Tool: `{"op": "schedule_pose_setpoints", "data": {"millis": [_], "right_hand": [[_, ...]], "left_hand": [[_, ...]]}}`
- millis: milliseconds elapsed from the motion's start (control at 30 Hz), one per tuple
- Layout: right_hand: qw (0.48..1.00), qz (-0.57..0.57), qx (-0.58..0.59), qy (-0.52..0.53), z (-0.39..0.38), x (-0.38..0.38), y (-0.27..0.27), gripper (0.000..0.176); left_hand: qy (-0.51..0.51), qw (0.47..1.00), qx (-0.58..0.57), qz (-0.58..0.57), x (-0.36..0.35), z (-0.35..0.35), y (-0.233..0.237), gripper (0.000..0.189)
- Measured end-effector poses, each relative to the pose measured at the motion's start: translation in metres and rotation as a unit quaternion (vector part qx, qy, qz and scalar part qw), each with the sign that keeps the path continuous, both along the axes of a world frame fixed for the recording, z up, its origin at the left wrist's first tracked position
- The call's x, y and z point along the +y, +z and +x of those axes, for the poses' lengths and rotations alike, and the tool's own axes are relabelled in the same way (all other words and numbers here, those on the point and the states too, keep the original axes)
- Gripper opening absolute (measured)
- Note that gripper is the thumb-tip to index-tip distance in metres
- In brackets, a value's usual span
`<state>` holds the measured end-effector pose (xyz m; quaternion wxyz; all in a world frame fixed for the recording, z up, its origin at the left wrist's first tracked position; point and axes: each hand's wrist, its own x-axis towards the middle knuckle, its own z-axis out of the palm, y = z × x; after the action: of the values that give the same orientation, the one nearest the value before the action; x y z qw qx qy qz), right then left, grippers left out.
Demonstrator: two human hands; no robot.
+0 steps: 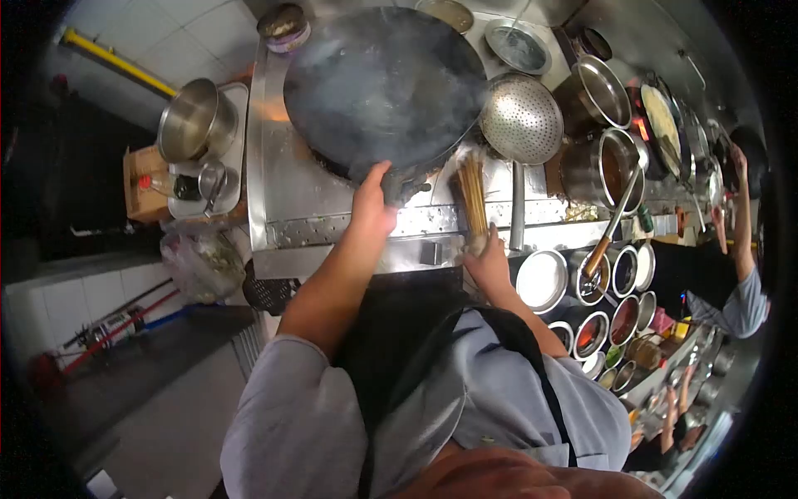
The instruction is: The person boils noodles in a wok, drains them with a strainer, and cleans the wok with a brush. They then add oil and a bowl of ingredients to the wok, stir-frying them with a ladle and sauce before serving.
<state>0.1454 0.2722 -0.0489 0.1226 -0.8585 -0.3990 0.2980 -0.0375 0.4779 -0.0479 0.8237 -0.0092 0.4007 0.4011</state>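
A large black wok (378, 91), hazy with smoke or steam, sits on the steel stove (278, 179). My left hand (374, 204) is closed at its near rim, thumb up, by a dark cloth-like piece (403, 185); the fingers beneath are hidden. To the right, my right hand (489, 262) is wrapped round the lower end of a bamboo wok brush (472, 195), whose bristles point up and away from me. Just right of the brush lies a perforated strainer ladle (522, 121), its long handle reaching toward me.
Steel pots (592, 96) and a ladle with a wooden handle (611, 229) stand at right. Several seasoning containers (542, 281) line the front right. A steel pot (197, 121) rests on a tray at left. Co-workers' arms (742, 216) show at far right.
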Motion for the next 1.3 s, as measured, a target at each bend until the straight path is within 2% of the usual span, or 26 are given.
{"op": "schedule_pose_setpoints", "data": {"millis": [33,100,167,200,233,267,300,333,367,433,467,533,600,667,700,767,833,933,967,1033,1100,1167,1233,1300], "right_hand": [[0.997,0.082,-0.007,0.005,0.0,-0.01,0.01,0.088],[0.997,0.075,0.0,0.015,0.0,-0.022,0.033,0.087],[0.979,0.192,-0.037,0.066,0.005,-0.022,0.054,0.086],[0.972,0.228,0.021,0.053,0.016,-0.003,0.058,0.086],[0.971,0.229,-0.03,0.058,0.018,0.024,0.077,0.084],[0.975,0.209,0.019,0.071,0.027,0.061,0.099,0.081],[0.964,0.219,-0.05,0.144,0.036,0.095,0.115,0.075],[0.957,0.186,-0.101,0.197,0.047,0.127,0.124,0.067],[0.952,0.126,-0.128,0.248,0.049,0.158,0.142,0.057],[0.912,-0.025,-0.159,0.377,0.038,0.214,0.163,0.048],[0.907,-0.023,-0.159,0.389,0.031,0.233,0.155,0.048],[0.804,-0.079,-0.303,0.505,0.015,0.268,0.127,0.042],[0.8,-0.092,-0.287,0.52,0.006,0.319,0.108,0.036],[0.794,0.015,-0.346,0.501,-0.009,0.36,0.084,0.033],[0.792,0.019,-0.344,0.504,-0.019,0.37,0.073,0.033],[0.871,-0.014,-0.247,0.425,-0.037,0.38,0.064,0.035],[0.858,-0.026,-0.232,0.457,-0.03,0.351,0.067,0.038],[0.814,-0.054,-0.2,0.543,0.007,0.307,0.087,0.042],[0.816,-0.052,-0.201,0.54,0.018,0.31,0.1,0.042],[0.807,-0.148,-0.313,0.479,0.033,0.32,0.128,0.042],[0.793,-0.121,-0.345,0.488,0.026,0.35,0.135,0.041],[0.821,-0.044,-0.361,0.44,0.006,0.39,0.097,0.04],[0.853,-0.009,-0.295,0.43,-0.037,0.391,0.089,0.044],[0.831,-0.043,-0.249,0.495,-0.07,0.373,0.084,0.054]], "left_hand": [[0.01,1.0,-0.008,-0.009,0.003,-0.001,-0.014,0.031],[-0.021,0.999,0.034,0.027,0.006,-0.007,-0.032,0.035],[0.003,1.0,0.029,0.008,0.009,-0.012,-0.025,0.036],[0.014,0.999,0.032,-0.005,0.011,-0.013,-0.02,0.037],[0.008,1.0,0.026,-0.007,0.009,-0.013,-0.004,0.037],[0.017,1.0,0.002,-0.013,0.006,-0.014,0.02,0.037],[0.031,0.999,-0.021,-0.017,0.005,-0.017,0.033,0.038],[-0.012,0.999,-0.044,-0.027,0.005,-0.021,0.018,0.037],[-0.005,0.999,-0.044,-0.022,0.008,-0.021,0.016,0.037],[-0.034,0.999,-0.04,-0.004,0.012,-0.015,0.015,0.036],[-0.049,0.998,-0.03,-0.002,0.015,-0.015,0.013,0.029],[-0.03,0.999,-0.003,-0.013,0.013,-0.015,0.015,0.026],[-0.009,0.999,0.037,-0.032,0.005,-0.012,0.017,0.022],[-0.005,0.997,0.065,-0.041,0.0,-0.008,0.022,0.023],[-0.009,0.995,0.091,-0.045,0.0,-0.009,0.024,0.024],[-0.014,0.993,0.109,-0.031,0.003,-0.013,0.012,0.031],[-0.024,0.997,0.071,0.019,0.001,-0.013,0.008,0.03],[0.004,0.999,0.049,0.013,0.0,-0.01,0.005,0.025],[0.001,0.999,0.049,0.016,0.001,-0.011,0.008,0.025],[-0.019,0.999,0.035,-0.029,0.001,-0.014,0.012,0.024],[-0.027,0.999,0.025,-0.033,0.001,-0.017,0.011,0.023],[-0.032,0.999,0.016,-0.035,0.001,-0.021,0.016,0.022],[-0.058,0.998,-0.001,-0.008,0.001,-0.026,0.023,0.02],[-0.064,0.998,-0.001,0.011,0.003,-0.03,0.021,0.024]]}}
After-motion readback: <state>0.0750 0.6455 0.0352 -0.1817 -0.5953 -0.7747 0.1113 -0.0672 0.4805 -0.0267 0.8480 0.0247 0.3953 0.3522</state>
